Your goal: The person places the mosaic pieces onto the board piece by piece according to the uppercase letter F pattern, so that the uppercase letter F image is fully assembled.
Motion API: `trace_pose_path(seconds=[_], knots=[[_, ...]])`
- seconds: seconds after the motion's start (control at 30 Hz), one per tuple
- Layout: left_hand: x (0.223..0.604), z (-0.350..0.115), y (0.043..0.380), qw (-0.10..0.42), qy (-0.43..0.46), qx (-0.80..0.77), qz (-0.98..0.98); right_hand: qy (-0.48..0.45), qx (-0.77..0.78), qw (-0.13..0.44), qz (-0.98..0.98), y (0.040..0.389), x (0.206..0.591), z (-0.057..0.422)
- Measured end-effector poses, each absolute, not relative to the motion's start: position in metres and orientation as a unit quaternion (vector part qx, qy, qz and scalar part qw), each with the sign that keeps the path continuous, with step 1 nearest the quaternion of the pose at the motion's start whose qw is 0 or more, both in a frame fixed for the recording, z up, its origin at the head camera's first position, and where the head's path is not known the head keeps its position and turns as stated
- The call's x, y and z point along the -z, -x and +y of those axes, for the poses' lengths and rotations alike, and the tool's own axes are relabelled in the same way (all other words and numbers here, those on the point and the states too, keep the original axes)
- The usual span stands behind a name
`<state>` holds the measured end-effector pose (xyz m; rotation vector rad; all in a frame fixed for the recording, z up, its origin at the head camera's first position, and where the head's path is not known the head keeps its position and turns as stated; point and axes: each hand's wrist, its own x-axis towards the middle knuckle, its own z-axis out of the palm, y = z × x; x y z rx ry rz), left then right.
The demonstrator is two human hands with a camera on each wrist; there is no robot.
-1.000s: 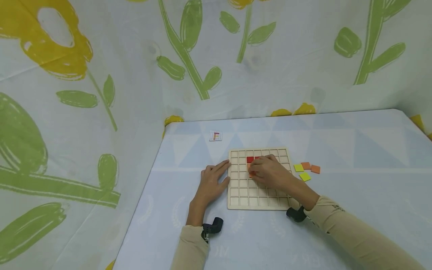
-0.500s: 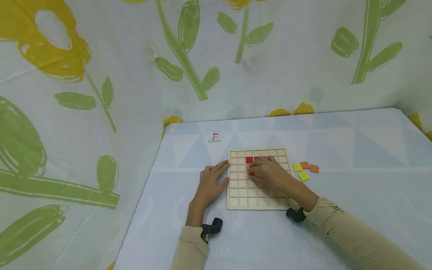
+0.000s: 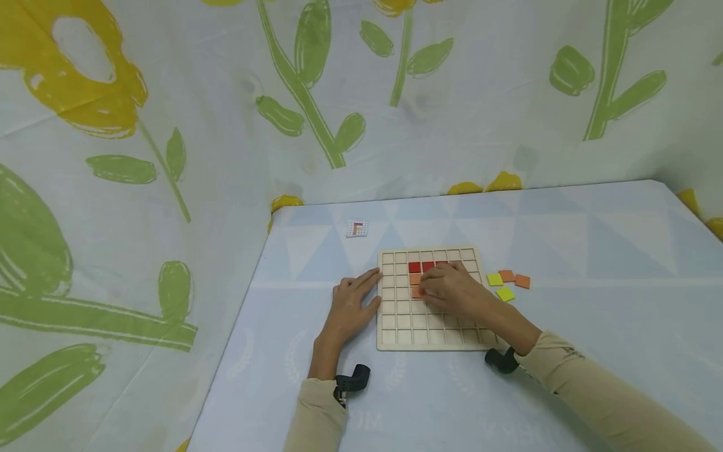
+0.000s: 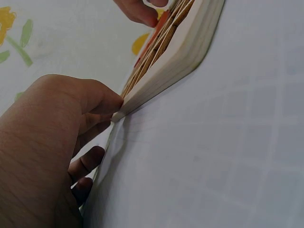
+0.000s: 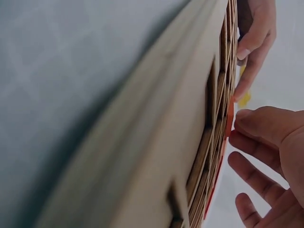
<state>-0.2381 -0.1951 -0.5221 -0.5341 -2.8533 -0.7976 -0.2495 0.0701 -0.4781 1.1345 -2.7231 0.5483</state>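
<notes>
A wooden grid board lies on the table, with a row of red tiles in its upper part. Below the leftmost red one sit two orange tiles in a column. My right hand is over the board, fingertips right at the lower orange tile's right side. In the right wrist view its thumb and fingers are spread apart beside the board's surface, with nothing between them. My left hand rests at the board's left edge, its fingertips and thumb touching the wooden edge.
Right of the board lie two loose yellow tiles and two loose orange tiles. A small card with a coloured grid pattern lies behind the board. A flower-printed cloth stands behind the table.
The right hand has shifted slightly right, uncovering more of the lower orange tile and the red row. The left hand stays at the board's edge.
</notes>
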Motion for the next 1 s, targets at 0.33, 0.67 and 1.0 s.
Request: trace_pose_path(seconds=[0.33, 0.67, 1.0], knots=[[0.521, -0.191, 0.238, 0.060, 0.177, 0.270, -0.944, -0.378, -0.189, 0.069, -0.904, 0.246, 0.475, 0.078], [0.519, -0.191, 0.238, 0.058, 0.162, 0.264, -0.949, -0.338, -0.210, 0.080, -0.914, 0.244, 0.465, 0.106], [0.521, -0.190, 0.237, 0.057, 0.155, 0.266, -0.950, -0.283, -0.205, 0.076, -0.934, 0.237, 0.465, 0.149]])
